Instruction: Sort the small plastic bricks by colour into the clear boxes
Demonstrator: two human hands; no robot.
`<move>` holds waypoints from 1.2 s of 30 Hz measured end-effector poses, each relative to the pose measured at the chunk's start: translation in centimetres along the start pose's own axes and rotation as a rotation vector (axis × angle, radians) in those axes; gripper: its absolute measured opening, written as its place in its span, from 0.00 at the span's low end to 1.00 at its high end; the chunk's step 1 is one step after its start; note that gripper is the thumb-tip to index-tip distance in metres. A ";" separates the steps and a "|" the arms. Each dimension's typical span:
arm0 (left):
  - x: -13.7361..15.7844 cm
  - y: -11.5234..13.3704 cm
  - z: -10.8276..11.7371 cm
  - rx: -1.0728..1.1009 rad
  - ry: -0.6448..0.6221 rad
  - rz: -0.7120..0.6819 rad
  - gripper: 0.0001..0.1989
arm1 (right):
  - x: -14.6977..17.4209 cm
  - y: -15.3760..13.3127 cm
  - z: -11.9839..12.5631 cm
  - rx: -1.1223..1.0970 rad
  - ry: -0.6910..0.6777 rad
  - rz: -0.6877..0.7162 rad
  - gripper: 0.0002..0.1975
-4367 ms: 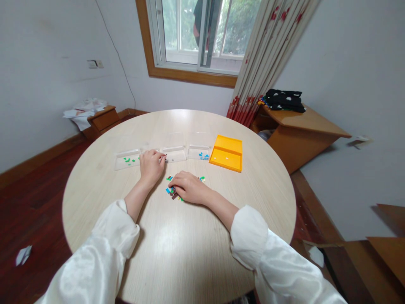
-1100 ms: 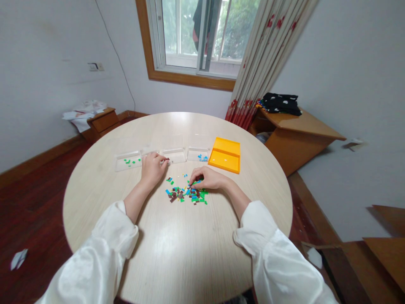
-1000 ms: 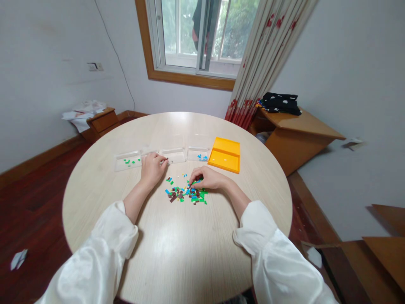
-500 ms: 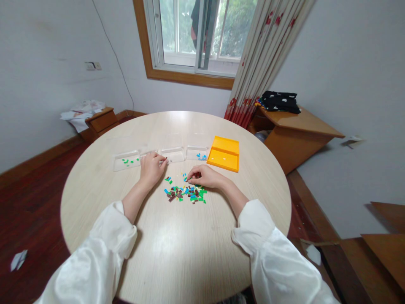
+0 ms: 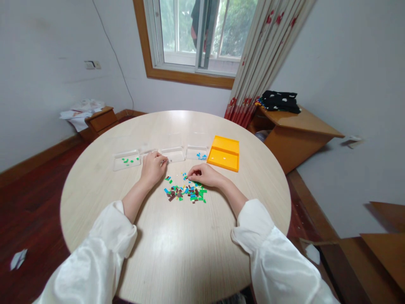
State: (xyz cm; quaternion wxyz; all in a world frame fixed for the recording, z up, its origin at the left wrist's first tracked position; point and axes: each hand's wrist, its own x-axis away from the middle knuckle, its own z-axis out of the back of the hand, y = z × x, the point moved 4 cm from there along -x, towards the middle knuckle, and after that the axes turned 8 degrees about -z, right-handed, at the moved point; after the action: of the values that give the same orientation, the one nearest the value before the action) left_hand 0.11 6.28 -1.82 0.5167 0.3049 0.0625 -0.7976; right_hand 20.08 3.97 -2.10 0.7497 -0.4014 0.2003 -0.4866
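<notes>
My left hand [image 5: 154, 167] is over the front of the clear plastic boxes, its fingers pinched together beside the clear box [image 5: 177, 158] in the middle. It partly covers another clear box [image 5: 146, 153], and what its fingertips hold is too small to make out. At the far edge of a loose pile of small toy bricks [image 5: 177, 194], coloured brown, green, blue and yellow, my right hand [image 5: 205, 175] has its thumb and fingers closed. A tiny brown brick [image 5: 187, 177] shows by its fingertips; whether it is gripped is unclear.
Green bricks [image 5: 127, 161] lie in the leftmost clear box [image 5: 117, 167], blue bricks [image 5: 201, 156] in the right one. An open yellow case [image 5: 232, 156] with small white pieces stands to their right. All rest on a round wooden table [image 5: 177, 253].
A dark speck seen at my left fingertips no longer shows there. My left fingers have dipped slightly, and my right hand has barely shifted.
</notes>
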 end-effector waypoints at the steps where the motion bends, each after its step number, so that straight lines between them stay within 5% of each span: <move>1: 0.0 0.1 0.1 -0.005 0.008 0.002 0.09 | 0.0 0.0 0.0 0.000 0.009 0.000 0.06; 16: 0.2 1.7 0.9 0.064 0.062 -0.038 0.09 | -0.7 0.9 -0.5 -0.078 0.162 -0.003 0.06; 36: 1.1 2.3 1.1 0.223 0.142 0.043 0.08 | -1.0 2.8 0.8 -0.615 0.406 -0.016 0.21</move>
State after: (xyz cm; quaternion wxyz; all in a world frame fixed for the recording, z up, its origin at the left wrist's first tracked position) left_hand 1.35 3.89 -1.04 0.4906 0.4176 0.0034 -0.7648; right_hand 21.76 5.73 -3.95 0.5350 -0.5050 0.4787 -0.4793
